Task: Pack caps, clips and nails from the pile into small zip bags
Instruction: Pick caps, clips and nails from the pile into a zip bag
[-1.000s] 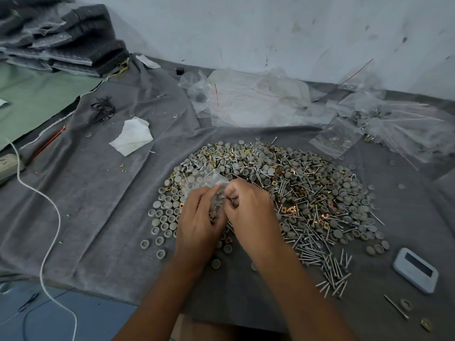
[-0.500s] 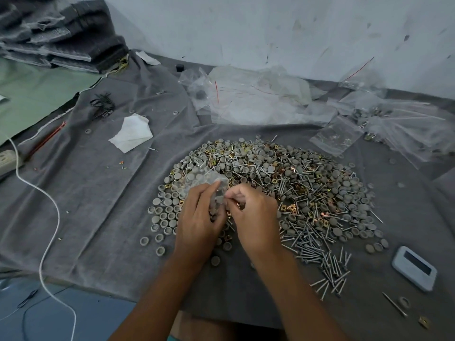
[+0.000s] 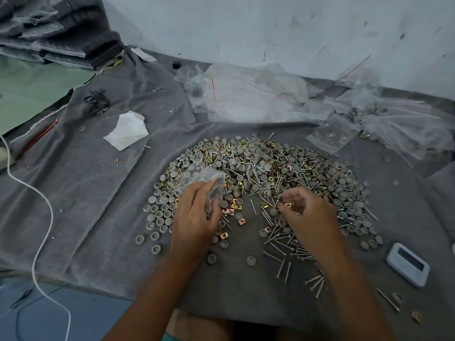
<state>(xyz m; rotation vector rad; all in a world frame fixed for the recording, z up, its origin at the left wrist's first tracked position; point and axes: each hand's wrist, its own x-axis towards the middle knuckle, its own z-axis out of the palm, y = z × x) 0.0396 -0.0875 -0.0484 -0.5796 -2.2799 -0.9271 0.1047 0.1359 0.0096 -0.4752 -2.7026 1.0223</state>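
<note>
Between the two hands, a little toward ten o'clock from the middle of the grey cloth (image 3: 98,193), stands the small zip bag (image 3: 205,179). It is clear, already with a few grey caps inside, and it is held up above the near-left edge of the pile (image 3: 270,178). Its long axis runs from about seven o'clock, where it is held, up to about one o'clock, where the free end points away. I cannot tell for sure which end is the mouth.

The left hand (image 3: 195,217) grips the bag at its lower part, with the fingers curled round the plastic and the thumb on the right side of it. The right hand (image 3: 307,212) lies at three o'clock from the bag, near it but apart, low over the pile. Its fingers are bent together and seem to pinch a small brass-coloured clip (image 3: 286,205); what else it has inside I cannot tell, the fingertips hide it.

So, as I judge, the next move goes from right to left: the right hand must carry its piece toward nine o'clock, to the bag, while the left hand only keeps the bag steady.

Around them, loose nails (image 3: 295,244) lie at five o'clock from the bag, single caps (image 3: 157,212) at eight o'clock. Farther, at one to two o'clock, lie more clear bags (image 3: 332,134); a folded white paper (image 3: 128,131) at eleven o'clock; a white device (image 3: 407,267) at four o'clock.
</note>
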